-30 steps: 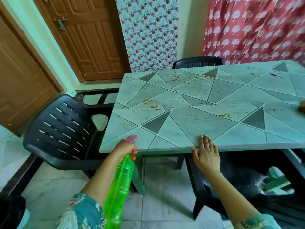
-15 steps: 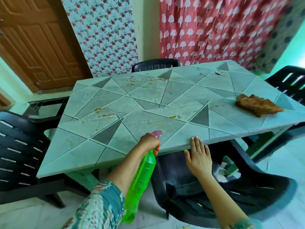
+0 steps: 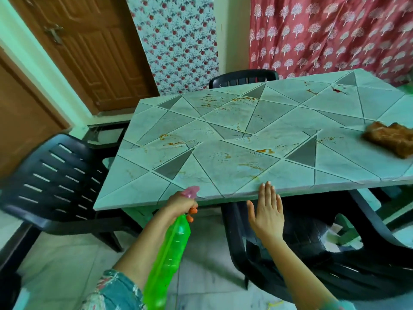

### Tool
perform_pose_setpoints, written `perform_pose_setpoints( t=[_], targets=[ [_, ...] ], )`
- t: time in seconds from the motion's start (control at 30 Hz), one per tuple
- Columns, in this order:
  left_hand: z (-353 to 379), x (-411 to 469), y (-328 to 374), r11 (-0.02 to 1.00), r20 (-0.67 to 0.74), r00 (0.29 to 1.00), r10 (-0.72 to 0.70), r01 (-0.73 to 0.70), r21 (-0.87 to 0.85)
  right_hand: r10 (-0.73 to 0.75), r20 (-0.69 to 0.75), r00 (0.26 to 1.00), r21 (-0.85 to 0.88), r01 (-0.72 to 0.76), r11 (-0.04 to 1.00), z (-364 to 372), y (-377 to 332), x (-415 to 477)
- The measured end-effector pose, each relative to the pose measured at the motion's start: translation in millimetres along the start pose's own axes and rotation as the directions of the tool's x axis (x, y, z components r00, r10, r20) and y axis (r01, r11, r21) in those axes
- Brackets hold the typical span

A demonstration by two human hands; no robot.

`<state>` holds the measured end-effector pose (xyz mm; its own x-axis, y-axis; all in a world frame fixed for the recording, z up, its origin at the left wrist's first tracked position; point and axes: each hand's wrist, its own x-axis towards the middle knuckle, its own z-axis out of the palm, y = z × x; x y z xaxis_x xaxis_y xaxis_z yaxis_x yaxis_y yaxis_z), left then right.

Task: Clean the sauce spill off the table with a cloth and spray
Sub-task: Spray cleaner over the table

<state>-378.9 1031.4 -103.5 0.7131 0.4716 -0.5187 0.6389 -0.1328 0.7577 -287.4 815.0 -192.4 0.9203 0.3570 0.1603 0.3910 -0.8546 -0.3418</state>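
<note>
Logging items as I read them from the head view.

Item: sauce spill. Orange streaks and dots scattered over the table, from just past the near edge to the far corners. It lies straight ahead of both hands.

Item: cloth. Brown and crumpled, it lies on the tabletop far to the right, well apart from both hands. Its long axis runs roughly left to right. The right hand is the nearer one; my judgement is that it would fetch the cloth.

Item: spray bottle. Green, with its pink nozzle level with the near table edge and aimed over the top.

Item: left hand. Fingers curled round the bottle's neck at the trigger; I cannot tell if the trigger is squeezed.

Item: right hand. Flat, with straight fingers holding nothing, fingertips touching the near table edge.
</note>
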Motion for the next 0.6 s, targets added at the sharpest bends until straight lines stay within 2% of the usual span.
perform_pose_setpoints(
  t=[0.1, 0.23, 0.4, 0.5, 0.6],
  targets=[
    [-39, -12, -25, 0.998, -0.100, 0.994, -0.045, 0.040, -0.045, 0.027, -0.016, 1.000, -0.009, -0.027, 1.000, 9, -11, -3],
    [-97, -25, -60, 0.981, -0.277, 0.953, -0.123, 0.076, -0.177, 0.070, -0.027, 0.997, -0.013, -0.071, 0.997, 13, -21, -5],
    [-141, -37, -77, 0.962, -0.321, 0.932, -0.169, 0.085, -0.260, 0.064, -0.003, 0.998, -0.024, -0.064, 0.998, 14, -33, -4],
    [-159, -38, -77, 0.960, -0.370, 0.917, -0.150, 0.045, -0.278, 0.080, 0.015, 0.997, -0.028, -0.080, 0.996, 13, -38, -4],
    [-166, -38, -62, 0.969, -0.308, 0.943, -0.124, 0.048, -0.243, 0.094, 0.029, 0.995, -0.070, -0.092, 0.993, 7, -35, -2]
  ],
)
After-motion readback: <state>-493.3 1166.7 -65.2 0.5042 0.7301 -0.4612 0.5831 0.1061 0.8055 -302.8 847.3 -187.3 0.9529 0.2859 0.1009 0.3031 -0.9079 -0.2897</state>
